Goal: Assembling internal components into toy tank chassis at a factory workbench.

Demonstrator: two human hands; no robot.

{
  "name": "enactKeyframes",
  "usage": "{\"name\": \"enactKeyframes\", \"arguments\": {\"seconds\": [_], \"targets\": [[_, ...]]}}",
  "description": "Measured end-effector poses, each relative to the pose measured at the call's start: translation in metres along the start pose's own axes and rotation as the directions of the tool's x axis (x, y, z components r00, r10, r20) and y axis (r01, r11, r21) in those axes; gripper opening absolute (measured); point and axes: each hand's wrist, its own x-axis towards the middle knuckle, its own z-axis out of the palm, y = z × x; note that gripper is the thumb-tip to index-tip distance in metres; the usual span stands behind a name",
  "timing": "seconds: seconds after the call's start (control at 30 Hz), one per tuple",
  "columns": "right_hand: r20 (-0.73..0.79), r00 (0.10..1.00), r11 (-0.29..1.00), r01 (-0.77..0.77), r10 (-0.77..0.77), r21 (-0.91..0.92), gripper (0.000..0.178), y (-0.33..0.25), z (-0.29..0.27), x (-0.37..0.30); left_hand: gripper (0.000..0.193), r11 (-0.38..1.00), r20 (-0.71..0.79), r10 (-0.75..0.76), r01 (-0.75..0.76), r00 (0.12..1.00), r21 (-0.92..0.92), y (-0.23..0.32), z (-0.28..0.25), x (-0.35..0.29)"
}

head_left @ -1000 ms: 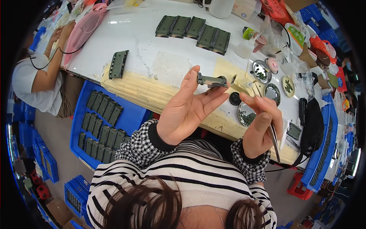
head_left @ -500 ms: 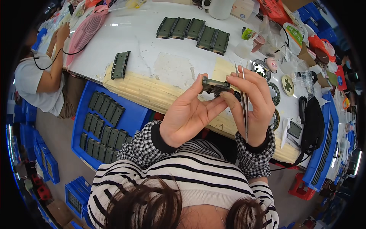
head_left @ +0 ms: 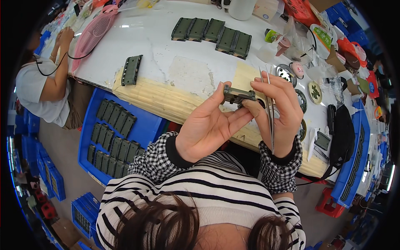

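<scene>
Both hands were up over the counter (head_left: 166, 54) edge, working one small dark-green part (head_left: 238, 95). Left hand (head_left: 208, 125) had it pinched at the fingertips, palm open toward the camera; grip clenched on the part. Right hand (head_left: 279, 112) supported the part's right end with the index and thumb, and had thin metal tweezers (head_left: 270, 112) tucked along the fingers, tips pointing up, not on the part. So right grip was closed on the tweezers, with fingertips touching the part.

Step in hand, as I read it: inspection or seating by fingers, mid-assembly of this piece. Tweezers parked, not in use.

Next move likely needed the tweezers rotated down into a working pinch, or the part turned over; can't tell which face was up.

Around: a row of like green parts (head_left: 212, 31) at the far side of the counter, one single one (head_left: 131, 70) near the left edge, more racked in the blue tray (head_left: 148, 125) below. Round dishes (head_left: 314, 91) sat right of the hands. Another person (head_left: 41, 83) sat at far left.
</scene>
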Motion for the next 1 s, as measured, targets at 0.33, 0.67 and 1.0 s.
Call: {"name": "enactKeyframes", "arguments": {"seconds": [0.33, 0.67, 1.0], "targets": [[0.172, 0.985, 0.982, -0.049, 0.017, 0.183, 0.034, -0.012, -0.043, -0.016, 0.073, 0.404, 0.099, -0.166, -0.023, 0.981, 0.914, 0.041, -0.032, -0.017], [0.246, 0.955, 0.942, -0.226, 0.164, 0.249, 0.06, -0.007, -0.052, -0.039, 0.092, 0.658, 0.233, -0.307, 0.029, 0.923, 0.752, 0.013, -0.039, -0.013], [0.085, 0.904, 0.846, -0.356, 0.42, -0.397, 0.03, 0.091, -0.098, -0.055, 0.043, 0.365, 0.014, 0.183, -0.081, 0.983, 0.927, 0.0, -0.021, 0.0]]}}
